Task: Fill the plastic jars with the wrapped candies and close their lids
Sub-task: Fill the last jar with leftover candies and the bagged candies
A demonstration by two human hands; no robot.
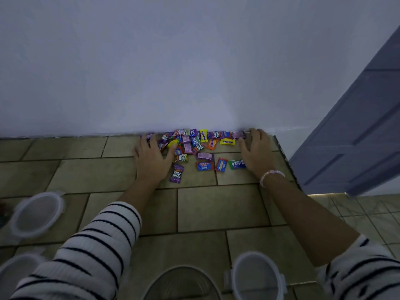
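Two hands (pixel 151 158) (pixel 256 151) flank the candies (pixel 194 146); one jar (pixel 181 284) stands open.

White sleeves (pixel 95 245) with dark stripes; pale beaded bracelet (pixel 271 175).

The left arm (pixel 134 195) and right arm (pixel 303 213) are stretched forward; the left grip (pixel 151 159) and right grip (pixel 256 152) are laid palm down, fingers seemingly straight.

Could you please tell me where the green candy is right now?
In the head view, the green candy lies on the tiles, just left of the right hand.
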